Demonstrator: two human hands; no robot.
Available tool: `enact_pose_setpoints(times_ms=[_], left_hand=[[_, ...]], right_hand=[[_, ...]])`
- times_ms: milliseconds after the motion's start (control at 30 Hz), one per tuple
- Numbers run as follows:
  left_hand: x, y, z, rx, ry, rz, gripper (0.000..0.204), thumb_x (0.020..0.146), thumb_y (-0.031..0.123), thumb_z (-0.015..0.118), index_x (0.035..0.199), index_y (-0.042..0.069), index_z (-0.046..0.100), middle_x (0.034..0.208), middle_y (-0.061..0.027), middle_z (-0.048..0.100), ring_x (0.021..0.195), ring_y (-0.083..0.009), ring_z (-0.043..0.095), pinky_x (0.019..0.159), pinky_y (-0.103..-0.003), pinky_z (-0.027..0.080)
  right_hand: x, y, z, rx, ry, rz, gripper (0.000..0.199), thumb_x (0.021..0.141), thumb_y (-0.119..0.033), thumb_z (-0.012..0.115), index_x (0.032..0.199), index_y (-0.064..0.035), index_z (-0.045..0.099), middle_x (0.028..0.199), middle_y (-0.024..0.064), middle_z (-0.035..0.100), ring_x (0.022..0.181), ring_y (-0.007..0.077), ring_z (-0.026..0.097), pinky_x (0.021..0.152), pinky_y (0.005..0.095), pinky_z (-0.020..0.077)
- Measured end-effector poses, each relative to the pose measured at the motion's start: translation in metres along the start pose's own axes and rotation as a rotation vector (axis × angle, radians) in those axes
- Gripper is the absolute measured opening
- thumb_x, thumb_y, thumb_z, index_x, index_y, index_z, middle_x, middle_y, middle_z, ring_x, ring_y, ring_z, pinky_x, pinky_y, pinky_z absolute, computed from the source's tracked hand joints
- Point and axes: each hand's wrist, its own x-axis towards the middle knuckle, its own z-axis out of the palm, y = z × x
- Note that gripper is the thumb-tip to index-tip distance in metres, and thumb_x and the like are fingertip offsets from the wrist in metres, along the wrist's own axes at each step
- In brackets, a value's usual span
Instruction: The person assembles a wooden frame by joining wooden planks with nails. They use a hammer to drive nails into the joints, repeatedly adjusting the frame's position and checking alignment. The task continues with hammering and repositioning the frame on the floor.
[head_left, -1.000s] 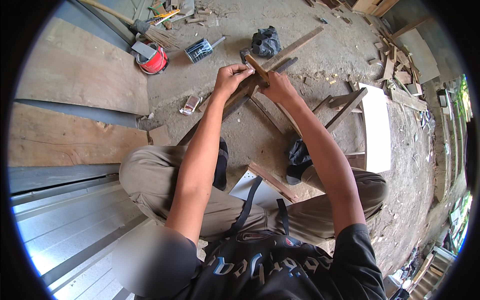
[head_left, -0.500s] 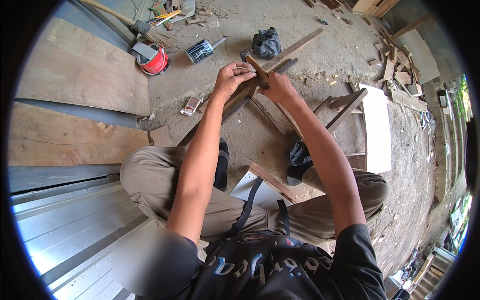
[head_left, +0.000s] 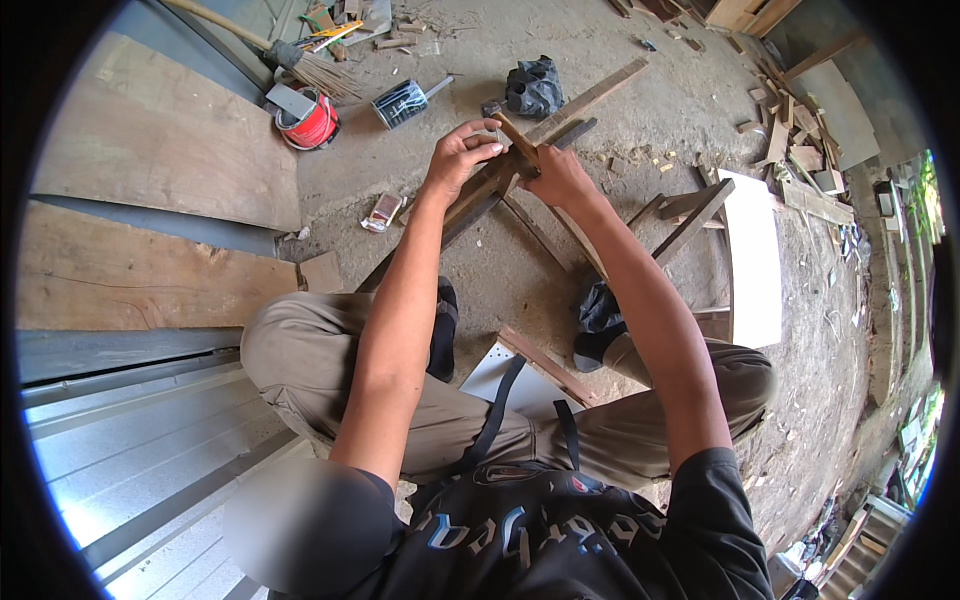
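Note:
My right hand (head_left: 562,178) is closed around a short brown wooden strip (head_left: 514,134), which slants up and left from the fingers. At its far end my left hand (head_left: 460,160) is bent in a loose pinch, thumb and forefinger a little apart. Something thin and pale seems to be between those fingertips, too small to name. Beneath both hands is a wooden frame (head_left: 470,212) of crossed bars, with a long bar (head_left: 590,98) reaching away to the far right.
A black bag (head_left: 533,86), a dark can (head_left: 400,104) and a red bucket (head_left: 308,122) stand beyond. A small packet (head_left: 383,212) lies left. Wooden boards (head_left: 160,140) lean at the left. A white panel (head_left: 755,260) and wood scraps (head_left: 785,130) are at the right.
My left hand has shifted slightly left, away from the strip, and its thumb and forefinger are wider apart. My right hand and the strip have hardly moved.

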Motion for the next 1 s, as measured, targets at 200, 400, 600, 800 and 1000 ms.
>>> enact_pose_setpoints(times_ms=[200,400,600,800,1000], left_hand=[[0.003,-0.003,-0.001,0.027,-0.004,-0.002,0.021,0.086,0.005,0.07,0.107,0.003,0.068,0.094,-0.0087,0.072,0.092,-0.0151,0.068,0.089,-0.028,0.051],[0.001,-0.006,0.003,0.225,0.074,0.072,0.018,0.087,0.007,0.071,0.104,0.001,0.069,0.095,-0.0082,0.073,0.089,-0.0133,0.068,0.083,-0.027,0.052],[-0.002,-0.006,0.027,0.635,0.188,0.324,0.013,0.087,0.01,0.071,0.097,0.002,0.072,0.09,-0.008,0.074,0.082,-0.0157,0.069,0.074,-0.03,0.053],[-0.001,-0.011,0.03,0.796,0.209,0.473,0.015,0.089,0.011,0.07,0.101,0.003,0.071,0.093,-0.0083,0.074,0.082,-0.0144,0.069,0.074,-0.029,0.053],[-0.003,-0.011,0.029,0.827,0.223,0.498,0.014,0.089,0.013,0.068,0.099,0.003,0.069,0.093,-0.0122,0.072,0.086,-0.0297,0.07,0.073,-0.035,0.054]], right_hand=[[0.002,0.004,0.001,-0.005,0.015,-0.011,0.037,0.07,-0.017,0.077,0.098,0.0053,0.066,0.095,0.0292,0.068,0.096,0.043,0.066,0.084,0.0477,0.054],[0.001,0.001,0.002,-0.001,0.026,-0.03,0.035,0.071,-0.014,0.075,0.098,0.0056,0.065,0.095,0.0283,0.068,0.094,0.0431,0.066,0.083,0.0481,0.0541],[0.008,0.01,0.007,-0.042,0.017,-0.03,0.047,0.07,-0.029,0.082,0.097,0.0046,0.064,0.092,0.0259,0.068,0.092,0.0413,0.067,0.078,0.0474,0.0535],[0.017,0.022,0.019,-0.027,0.043,-0.049,0.045,0.07,-0.028,0.082,0.097,0.0045,0.066,0.091,0.0258,0.069,0.091,0.0407,0.068,0.079,0.0471,0.0538],[0.014,0.013,0.014,-0.03,0.021,-0.036,0.044,0.07,-0.026,0.082,0.097,0.0043,0.067,0.09,0.0262,0.069,0.09,0.0413,0.067,0.078,0.0473,0.0537]])
